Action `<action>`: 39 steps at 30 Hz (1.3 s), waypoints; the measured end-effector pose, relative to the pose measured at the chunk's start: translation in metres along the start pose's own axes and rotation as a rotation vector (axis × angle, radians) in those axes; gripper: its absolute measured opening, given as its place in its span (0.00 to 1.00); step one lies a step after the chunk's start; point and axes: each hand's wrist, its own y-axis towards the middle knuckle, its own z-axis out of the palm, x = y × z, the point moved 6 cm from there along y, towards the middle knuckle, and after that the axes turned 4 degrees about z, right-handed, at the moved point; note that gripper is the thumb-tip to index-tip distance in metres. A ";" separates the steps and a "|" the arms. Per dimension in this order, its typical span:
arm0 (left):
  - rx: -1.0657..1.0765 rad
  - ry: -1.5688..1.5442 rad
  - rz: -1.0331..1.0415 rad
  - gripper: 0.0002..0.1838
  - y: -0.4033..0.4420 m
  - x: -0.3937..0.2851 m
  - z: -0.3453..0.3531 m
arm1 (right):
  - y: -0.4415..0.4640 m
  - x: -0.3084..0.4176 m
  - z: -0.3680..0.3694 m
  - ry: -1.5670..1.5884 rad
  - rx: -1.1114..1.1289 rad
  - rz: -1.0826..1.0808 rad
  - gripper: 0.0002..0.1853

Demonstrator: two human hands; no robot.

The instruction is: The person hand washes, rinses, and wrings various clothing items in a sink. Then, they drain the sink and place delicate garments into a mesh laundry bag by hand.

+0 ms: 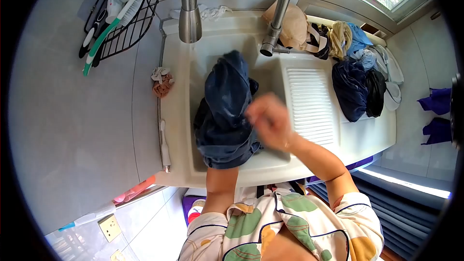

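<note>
Dark blue wet cloth [227,111] is bunched up over the basin of a white sink [176,116]. My left forearm reaches up from below into the cloth, which covers my left hand entirely; its fingers are hidden. At the right side of the cloth is my right hand [270,121], blurred by motion, with its fingers curled near the fabric. Whether they pinch the cloth cannot be made out. Above the cloth hangs a metal faucet head [190,26].
Right of the basin lies a ribbed washboard [311,106]. Farther right are piled dark clothes [350,89] and a beige cap [287,24]. A second metal tap [278,24] stands behind. At the left are a wire rack [128,34], a green-white brush [108,34] and a toothbrush [165,145].
</note>
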 end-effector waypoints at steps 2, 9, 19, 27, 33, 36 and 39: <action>0.009 -0.003 0.007 0.11 0.009 0.007 0.005 | 0.027 -0.008 -0.025 -0.156 -0.365 0.140 0.08; 0.069 -0.014 0.003 0.12 0.030 0.013 0.004 | 0.032 -0.005 0.006 -0.007 0.358 0.178 0.10; 0.195 -0.020 0.001 0.13 0.018 0.015 0.012 | 0.050 -0.069 0.008 -0.575 0.248 -0.112 0.07; 0.191 -0.037 -0.026 0.14 -0.005 0.011 0.015 | -0.008 -0.040 0.066 0.086 0.427 0.007 0.04; 0.103 -0.182 -0.068 0.15 0.019 0.019 0.033 | -0.021 -0.026 0.082 0.072 0.628 0.105 0.06; 0.100 -0.310 -0.165 0.16 0.013 0.032 0.050 | -0.016 -0.005 0.112 -0.364 0.513 -0.166 0.16; 0.104 -0.390 -0.309 0.17 -0.014 0.049 0.067 | -0.051 -0.020 0.172 -0.047 1.157 0.462 0.13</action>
